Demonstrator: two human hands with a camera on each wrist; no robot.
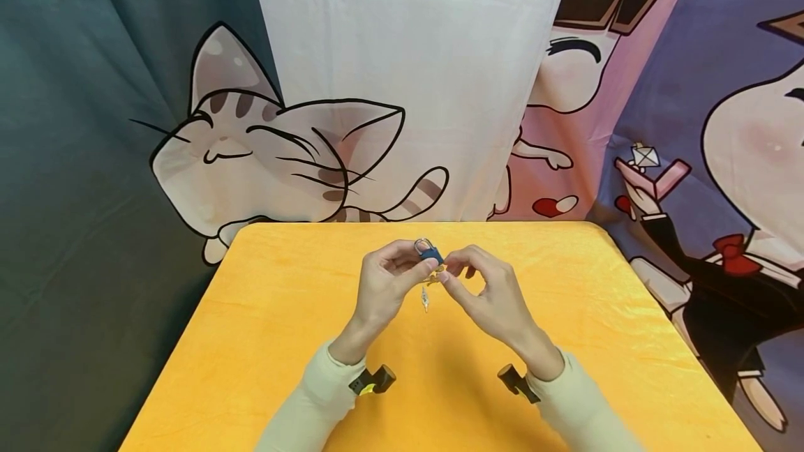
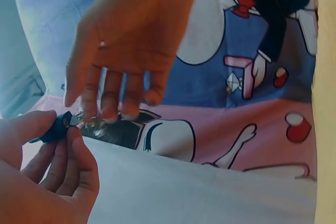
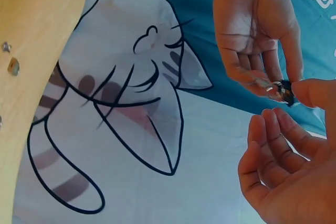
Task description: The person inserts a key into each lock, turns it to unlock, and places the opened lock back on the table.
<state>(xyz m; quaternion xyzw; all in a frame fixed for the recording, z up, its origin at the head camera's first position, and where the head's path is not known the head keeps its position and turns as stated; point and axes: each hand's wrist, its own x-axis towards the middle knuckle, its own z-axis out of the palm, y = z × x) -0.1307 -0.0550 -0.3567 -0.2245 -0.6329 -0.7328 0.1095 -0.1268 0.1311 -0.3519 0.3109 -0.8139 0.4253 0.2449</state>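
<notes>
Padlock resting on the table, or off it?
Off it: the left hand grips the padlock; in the left wrist view, the backdrop shows behind it.

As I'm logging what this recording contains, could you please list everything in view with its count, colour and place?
Padlock: 1, blue with a silver shackle, between the hands
Gold-coloured pieces: count unclear, gold, beside the padlock
Silver piece: 1, silver, below the padlock in the head view
Small objects: at least 2, silver and brownish, left edge of the right wrist view; possibly pieces already listed
Table: 1, yellow, below the hands
Cartoon backdrop: 1, multicoloured, behind the table
Wrist devices: 2, black, one per wrist
Sleeves: 2, pale, on the forearms
Left hand: 1, bare, gripping the padlock
Right hand: 1, bare, fingertips at the gold-coloured pieces; grip unclear
</notes>
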